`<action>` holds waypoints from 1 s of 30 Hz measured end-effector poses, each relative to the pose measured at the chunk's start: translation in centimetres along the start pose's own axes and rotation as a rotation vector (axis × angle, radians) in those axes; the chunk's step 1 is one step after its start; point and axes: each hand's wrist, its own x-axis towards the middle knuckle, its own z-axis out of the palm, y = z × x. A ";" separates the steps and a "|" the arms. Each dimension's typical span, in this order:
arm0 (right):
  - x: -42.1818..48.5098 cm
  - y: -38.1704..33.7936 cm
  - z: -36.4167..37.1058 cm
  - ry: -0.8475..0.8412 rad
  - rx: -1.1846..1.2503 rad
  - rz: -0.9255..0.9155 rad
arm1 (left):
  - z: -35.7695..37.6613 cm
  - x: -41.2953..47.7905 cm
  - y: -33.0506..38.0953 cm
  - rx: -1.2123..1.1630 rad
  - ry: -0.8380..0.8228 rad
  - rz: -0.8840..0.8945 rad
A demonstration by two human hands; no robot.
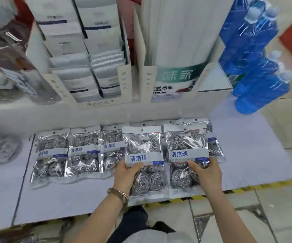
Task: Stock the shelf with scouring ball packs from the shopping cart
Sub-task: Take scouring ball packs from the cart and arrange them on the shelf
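Hands first: your left hand (124, 172) pinches one clear plastic pack of silver steel scouring balls (144, 151), thumb on its white-and-blue label. Your right hand (207, 172) grips a second such pack (185, 146) the same way. Both packs sit side by side over the front of the low white shelf (247, 155), reaching its edge. To their left, three matching packs (84, 151) lie flat in a row, and further packs (213, 146) are tucked behind on the right. Stocking looks well underway, but the shopping cart is out of view, so you cannot tell how many remain. Each pack shows coiled wire balls above and below its label, under a hang-hole header.
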 end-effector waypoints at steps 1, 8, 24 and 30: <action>0.4 -0.1 -0.2 0.011 0.006 0.008 | 0.5 0.4 0.2 0.025 -0.015 0.005; 3.2 0.6 -1.7 0.116 0.106 0.100 | 4.3 2.8 1.1 0.095 -0.130 -0.082; 16.2 2.5 -5.3 -0.053 -0.163 0.092 | 13.0 9.7 -2.0 0.093 -0.098 -0.276; 19.6 2.8 -5.1 -0.121 -0.187 0.120 | 15.9 9.7 0.3 -0.022 -0.053 -0.295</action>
